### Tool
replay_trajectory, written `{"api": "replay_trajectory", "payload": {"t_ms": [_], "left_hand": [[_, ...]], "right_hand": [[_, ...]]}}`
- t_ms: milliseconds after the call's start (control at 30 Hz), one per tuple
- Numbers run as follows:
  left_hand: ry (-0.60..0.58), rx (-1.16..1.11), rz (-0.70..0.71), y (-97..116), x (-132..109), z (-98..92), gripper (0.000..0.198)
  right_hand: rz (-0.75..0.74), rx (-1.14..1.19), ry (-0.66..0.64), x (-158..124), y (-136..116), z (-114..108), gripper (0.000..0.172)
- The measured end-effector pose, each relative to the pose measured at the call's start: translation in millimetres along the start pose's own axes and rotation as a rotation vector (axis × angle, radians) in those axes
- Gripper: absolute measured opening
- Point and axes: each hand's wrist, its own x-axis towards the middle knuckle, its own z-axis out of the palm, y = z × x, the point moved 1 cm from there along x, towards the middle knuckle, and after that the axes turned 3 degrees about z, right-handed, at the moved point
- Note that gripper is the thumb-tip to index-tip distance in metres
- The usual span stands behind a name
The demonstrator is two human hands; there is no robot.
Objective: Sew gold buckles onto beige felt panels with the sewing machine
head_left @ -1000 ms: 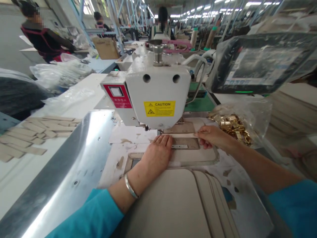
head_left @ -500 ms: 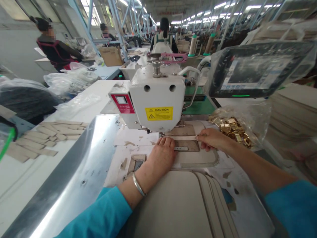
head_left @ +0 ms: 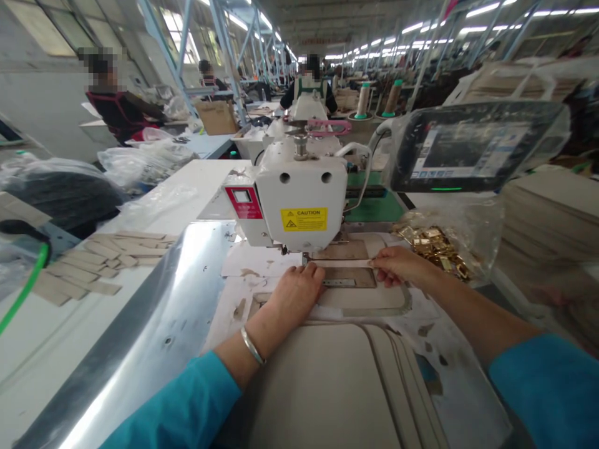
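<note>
A white sewing machine head (head_left: 302,199) with a yellow caution label stands in front of me. Under it a narrow beige strip (head_left: 344,264) lies across a brown clamp plate (head_left: 346,276). My left hand (head_left: 294,293) rests flat beside the strip's left end, fingers together, a silver bangle on its wrist. My right hand (head_left: 395,265) pinches the strip's right end. A large beige panel (head_left: 327,386) lies on the bed just in front of my hands.
A bag of gold metal fittings (head_left: 437,249) sits to the right, below a plastic-wrapped touch screen (head_left: 468,149). Cut beige strips (head_left: 93,265) are piled at the left beside a shiny metal guard (head_left: 154,330). Other workers stand at tables farther back.
My head has lifted and pulled back a little, so the machine looks smaller. Both hands stay at the strip; the left hand's fingers have curled slightly at its end.
</note>
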Motion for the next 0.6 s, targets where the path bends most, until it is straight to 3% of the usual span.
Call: {"api": "replay_trajectory", "payload": {"t_ms": [133, 300, 600], "left_hand": [[-0.025, 0.074, 0.062, -0.5, 0.3, 6.2, 0.010], [-0.069, 0.074, 0.012, 1.3, -1.1, 7.7, 0.014], [-0.094, 0.060, -0.049, -20.0, -16.4, 4.0, 0.019]], "right_hand": [[0.009, 0.055, -0.032, 7.5, 4.9, -4.0, 0.014], [0.039, 0.102, -0.044, 10.9, 5.7, -5.3, 0.010], [0.053, 0.085, -0.035, 8.8, -10.5, 15.8, 0.014]]}}
